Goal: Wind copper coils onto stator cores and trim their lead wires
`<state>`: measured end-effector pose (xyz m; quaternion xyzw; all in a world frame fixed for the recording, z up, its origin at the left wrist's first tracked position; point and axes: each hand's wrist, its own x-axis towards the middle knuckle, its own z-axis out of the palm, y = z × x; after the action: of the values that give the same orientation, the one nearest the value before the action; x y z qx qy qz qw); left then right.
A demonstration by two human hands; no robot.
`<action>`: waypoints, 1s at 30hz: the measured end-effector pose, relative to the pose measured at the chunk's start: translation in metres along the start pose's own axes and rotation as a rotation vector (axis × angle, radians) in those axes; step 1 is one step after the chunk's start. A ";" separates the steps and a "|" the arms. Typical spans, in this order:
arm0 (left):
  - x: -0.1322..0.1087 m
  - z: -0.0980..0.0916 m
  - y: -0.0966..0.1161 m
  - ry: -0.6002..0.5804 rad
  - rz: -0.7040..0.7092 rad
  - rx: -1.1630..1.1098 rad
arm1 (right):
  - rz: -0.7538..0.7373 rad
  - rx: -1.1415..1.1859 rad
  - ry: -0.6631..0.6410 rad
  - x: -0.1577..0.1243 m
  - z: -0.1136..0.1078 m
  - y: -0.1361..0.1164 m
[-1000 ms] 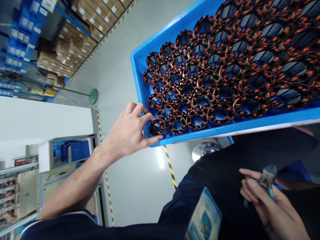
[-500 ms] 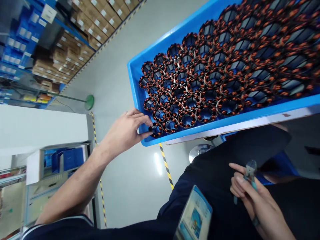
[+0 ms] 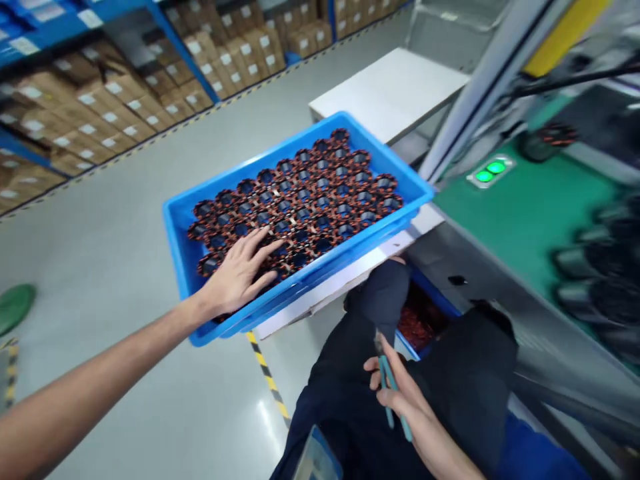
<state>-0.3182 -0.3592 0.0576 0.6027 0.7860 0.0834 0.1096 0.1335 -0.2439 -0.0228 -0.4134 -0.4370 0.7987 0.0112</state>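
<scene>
Rows of copper-wound motor stators [image 3: 303, 195] fill a blue plastic bin [image 3: 175, 247]. My left hand [image 3: 243, 270] reaches over the bin's near left part, fingers spread above the stators, holding nothing. Whether its fingertips touch the stators I cannot tell. Over my lap, my right hand [image 3: 407, 400] is closed around a pair of side cutters [image 3: 386, 373] with teal handles, their jaws pointing up and away from me.
The bin stands on a white board [image 3: 350, 270]. Right of it is a green-topped workbench [image 3: 480, 220] with two lit green buttons [image 3: 490, 171] and dark parts. A white table [image 3: 390, 90] and shelves of cartons [image 3: 125, 100] stand behind. Below, another blue bin [image 3: 425, 290] holds reddish pieces.
My left hand has let go of the corner stator and spread its fingers over the rows. The view has swung right, bringing the green workbench in. The side cutters stay in my right hand.
</scene>
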 end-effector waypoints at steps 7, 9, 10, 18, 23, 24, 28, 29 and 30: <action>0.062 -0.010 0.019 0.267 0.205 -0.153 | -0.163 -0.029 0.093 -0.059 -0.025 -0.003; 0.105 -0.013 0.059 0.316 0.312 -0.197 | -0.229 -0.139 0.133 -0.072 -0.034 -0.016; 0.128 -0.014 0.084 0.328 0.371 -0.195 | -0.261 -0.218 0.156 -0.080 -0.039 -0.025; 0.273 0.032 0.255 0.327 0.846 -0.163 | -0.530 -0.652 0.458 -0.175 -0.073 -0.098; 0.323 0.072 0.291 0.229 0.945 -0.120 | -0.675 -0.885 0.862 -0.228 -0.105 -0.121; 0.328 0.076 0.295 0.252 0.936 -0.096 | -0.694 -0.925 0.938 -0.236 -0.115 -0.127; 0.333 0.080 0.304 0.374 0.920 -0.007 | -0.722 -1.010 1.124 -0.253 -0.167 -0.158; 0.332 0.080 0.306 0.392 0.922 0.004 | -0.724 -1.016 1.150 -0.254 -0.182 -0.168; 0.331 0.080 0.306 0.406 0.925 0.012 | -0.722 -1.020 1.174 -0.253 -0.197 -0.178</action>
<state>-0.0945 0.0400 0.0375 0.8602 0.4424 0.2343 -0.0974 0.3710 -0.0942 0.2132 -0.5501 -0.7710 0.1086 0.3021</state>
